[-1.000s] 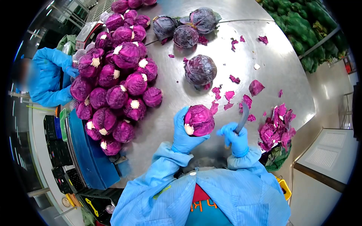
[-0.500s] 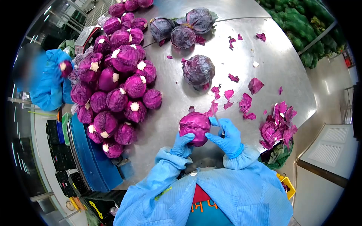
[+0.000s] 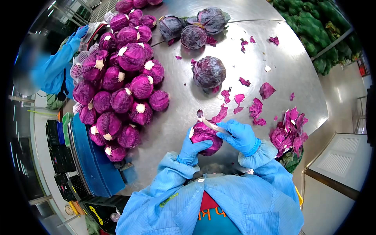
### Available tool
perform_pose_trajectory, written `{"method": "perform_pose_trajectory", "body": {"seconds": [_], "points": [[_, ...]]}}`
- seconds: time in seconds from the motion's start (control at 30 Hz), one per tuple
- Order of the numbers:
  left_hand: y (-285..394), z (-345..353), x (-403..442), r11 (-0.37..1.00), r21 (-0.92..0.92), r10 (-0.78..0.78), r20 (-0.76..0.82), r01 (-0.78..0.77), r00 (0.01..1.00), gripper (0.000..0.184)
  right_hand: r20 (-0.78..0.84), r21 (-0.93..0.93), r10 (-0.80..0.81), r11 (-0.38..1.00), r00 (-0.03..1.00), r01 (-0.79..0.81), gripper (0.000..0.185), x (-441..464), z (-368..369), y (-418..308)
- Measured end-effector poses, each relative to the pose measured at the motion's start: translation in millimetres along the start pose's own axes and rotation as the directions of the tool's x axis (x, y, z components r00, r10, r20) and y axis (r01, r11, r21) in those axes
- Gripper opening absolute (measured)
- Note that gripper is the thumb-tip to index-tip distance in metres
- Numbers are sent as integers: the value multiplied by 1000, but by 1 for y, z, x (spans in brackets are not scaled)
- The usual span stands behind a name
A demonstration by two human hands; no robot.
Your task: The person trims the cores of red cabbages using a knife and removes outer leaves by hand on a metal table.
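Low on the table in front of my body is a peeled red cabbage (image 3: 205, 137), with a pale cut patch on its left side. My left hand (image 3: 191, 149), in a blue glove, grips it from the left with the thumb across its front. My right hand (image 3: 242, 139), also gloved, is closed round a knife (image 3: 212, 125), whose handle is mostly hidden. The blade points left and lies over the cabbage's upper side. Just beyond are loose purple leaf pieces (image 3: 220, 114) and a darker unpeeled cabbage (image 3: 209, 73).
A heap of peeled red cabbages (image 3: 120, 94) covers the left of the steel table (image 3: 176, 105). More dark cabbages (image 3: 193, 37) sit at the back. Trimmed leaves (image 3: 289, 131) pile up at right. A co-worker's blue sleeve (image 3: 56, 68) is at far left, beyond a blue bin (image 3: 92, 160).
My right hand has moved off the cabbage's side, and the knife has swung from upright to lying over it. The cabbage has turned in my left hand. The co-worker's arm has reached up.
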State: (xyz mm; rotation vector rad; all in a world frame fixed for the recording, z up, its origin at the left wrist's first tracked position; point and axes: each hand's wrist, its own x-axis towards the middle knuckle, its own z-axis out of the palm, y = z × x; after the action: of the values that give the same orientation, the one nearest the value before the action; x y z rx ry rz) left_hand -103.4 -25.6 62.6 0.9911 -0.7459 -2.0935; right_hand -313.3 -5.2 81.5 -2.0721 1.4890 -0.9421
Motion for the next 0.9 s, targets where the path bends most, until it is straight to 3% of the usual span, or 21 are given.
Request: {"method": "perform_pose_trajectory", "body": {"seconds": [0.2, 0.3, 0.33, 0.4, 0.43, 0.47, 0.5, 0.57, 0.6, 0.67, 0.73, 0.83, 0.9], "points": [[0, 0, 0, 998, 45, -45, -67, 49, 997, 76, -16, -340, -109, 935, 994, 97, 37, -4, 2, -5], [14, 10, -6, 995, 57, -77, -47, 80, 996, 82, -22, -340, -224, 918, 974, 203, 44, -9, 2, 11], [21, 15, -8, 994, 55, -92, -31, 94, 995, 85, -34, -390, -173, 909, 984, 146, 42, -9, 0, 17], [11, 6, -10, 982, 183, 48, 38, -54, 998, 92, -68, -485, -70, 874, 995, 28, 36, -7, -6, 36], [8, 2, -11, 962, 241, 114, 79, -130, 990, 96, -190, -476, -14, 876, 982, -79, 39, -6, -7, 64], [13, 2, -14, 967, 228, 83, 151, -117, 985, 105, -308, -455, 42, 871, 950, -186, 42, -7, -10, 88], [12, -1, -15, 945, 273, 124, 209, -180, 970, 106, -338, -348, 238, 867, 910, -356, 43, -5, -15, 89], [8, -9, -14, 883, 350, 200, 322, -313, 925, 109, -323, -120, 594, 747, 737, -654, 47, 0, -25, 88], [9, -9, -15, 868, 365, 208, 345, -335, 915, 114, -179, 235, 683, 729, 709, -643, 49, 5, -26, 67], [12, -6, -15, 870, 368, 203, 341, -330, 918, 116, 154, 636, 504, 607, 850, -475, 48, -3, -7, 61], [11, -2, -13, 873, 373, 189, 335, -314, 923, 118, 403, 597, 387, 576, 829, -559, 46, 4, -16, 22], [12, -3, -12, 870, 403, 165, 303, -283, 939, 117, 329, 622, 182, 696, 927, -357, 44, 1, -7, 4], [9, -10, -11, 860, 432, 155, 287, -272, 945, 114, 274, 545, 211, 770, 938, -333, 43, -6, -7, 0]]}}
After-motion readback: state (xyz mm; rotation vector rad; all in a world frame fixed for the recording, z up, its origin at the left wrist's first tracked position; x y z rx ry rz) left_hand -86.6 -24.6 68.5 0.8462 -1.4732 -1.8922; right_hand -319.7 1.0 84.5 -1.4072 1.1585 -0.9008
